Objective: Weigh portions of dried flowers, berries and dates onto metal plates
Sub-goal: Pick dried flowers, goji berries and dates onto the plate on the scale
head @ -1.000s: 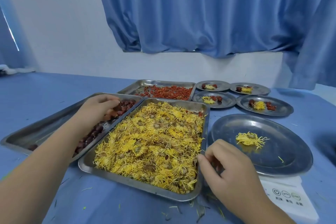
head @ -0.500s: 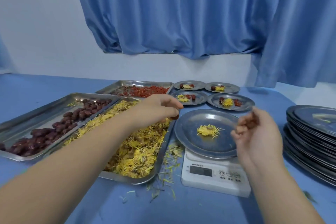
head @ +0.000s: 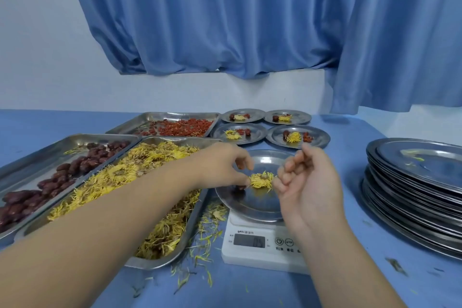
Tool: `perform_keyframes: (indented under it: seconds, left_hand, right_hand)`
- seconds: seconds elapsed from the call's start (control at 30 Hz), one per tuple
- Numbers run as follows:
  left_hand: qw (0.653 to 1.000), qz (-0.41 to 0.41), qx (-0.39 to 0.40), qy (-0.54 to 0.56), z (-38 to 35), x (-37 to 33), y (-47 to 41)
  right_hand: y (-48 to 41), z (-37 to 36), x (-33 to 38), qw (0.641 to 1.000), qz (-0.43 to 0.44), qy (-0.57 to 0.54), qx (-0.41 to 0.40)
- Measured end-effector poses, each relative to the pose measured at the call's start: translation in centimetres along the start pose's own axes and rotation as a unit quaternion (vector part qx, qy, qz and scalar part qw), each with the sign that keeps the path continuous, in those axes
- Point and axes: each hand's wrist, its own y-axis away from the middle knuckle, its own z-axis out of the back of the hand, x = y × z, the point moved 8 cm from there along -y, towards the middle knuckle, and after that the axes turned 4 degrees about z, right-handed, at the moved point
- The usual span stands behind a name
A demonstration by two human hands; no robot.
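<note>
Hovering over the round metal plate [head: 257,205] at the centre of the frame, both hands meet above a tuft of yellow dried flower [head: 262,179] lying on it; the plate sits on a white digital scale [head: 262,255] in the lower centre, its display too blurred to read.

The left hand [head: 222,167] reaches in from the lower left across the flower tray [head: 150,263], fingers curled, pinching a dark date [head: 240,164] at its fingertips above the plate's left side; a second date [head: 238,187] lies on the plate just under the thumb, beside the tuft. The right hand [head: 307,180] is held up to the right of the tuft, palm toward the camera, fingers clenched inward with nothing visible in them; whether its lowest fingertip touches the tuft cannot be told.

The flower tray, heaped with yellow petals, fills the left centre; to its left stands the date tray [head: 32,157] with dark red dates along its right side; behind both, the berry tray [head: 175,115] holds red berries [head: 185,127]. Four portioned plates [head: 320,138] stand in two rows at upper centre, each bearing flower, berries and date; a stack of empty plates [head: 400,197] rises at the right edge. Loose petals [head: 200,240] litter the blue worktop [head: 350,270] between flower tray and scale; a blue curtain [head: 225,20] hangs across the top.
</note>
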Motion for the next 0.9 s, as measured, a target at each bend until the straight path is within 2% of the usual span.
perform_keyframes:
  seconds: [0.13, 0.37, 0.5, 0.67, 0.8, 0.9]
  left_hand:
    - [0.999, 0.014, -0.038, 0.008, 3.2, 2.0, -0.2]
    - [0.97, 0.139, -0.201, 0.009, 11.6, 9.7, -1.2]
    - [0.956, 0.188, -0.224, 0.022, 13.8, 13.9, -3.0]
    - [0.957, 0.241, -0.161, -0.013, 11.2, 17.8, -8.3]
    - [0.962, 0.254, -0.097, -0.035, 8.0, 19.6, -12.5]
    - [0.962, 0.255, -0.011, -0.093, 5.2, 20.2, -15.0]
  right_hand:
    - [-1.9, -2.4, 0.5, 0.998, -0.019, 0.045, 0.036]
    - [-7.5, -4.9, 1.4, 0.969, -0.012, 0.228, 0.098]
    - [-10.8, -4.7, 1.0, 0.944, 0.001, 0.312, 0.103]
    - [-13.4, -2.2, 0.8, 0.915, 0.015, 0.394, 0.08]
    - [-14.4, -1.2, 0.7, 0.923, -0.008, 0.378, 0.074]
    - [-14.3, -1.1, 0.2, 0.933, -0.035, 0.348, 0.087]
